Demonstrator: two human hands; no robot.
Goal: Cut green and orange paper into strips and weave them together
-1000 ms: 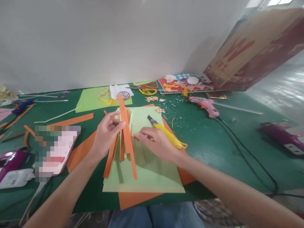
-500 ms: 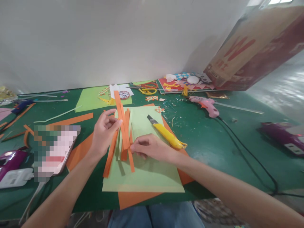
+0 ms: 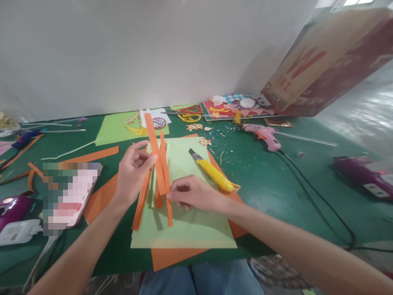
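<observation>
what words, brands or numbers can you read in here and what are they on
"W", or a logo shaped like it: large red strokes on the paper bag.
Red characters below that mark, same bag: too blurred to read surely.
Small print at the bag's lower corner: too small.
Phone screen: pixelated, unreadable.
No writing can be made out on the yellow cutter or the orange strips.

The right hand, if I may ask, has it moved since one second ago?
Yes: judged against the pink glue gun, the right hand has moved nearer the person's body and slightly leftward.
</observation>
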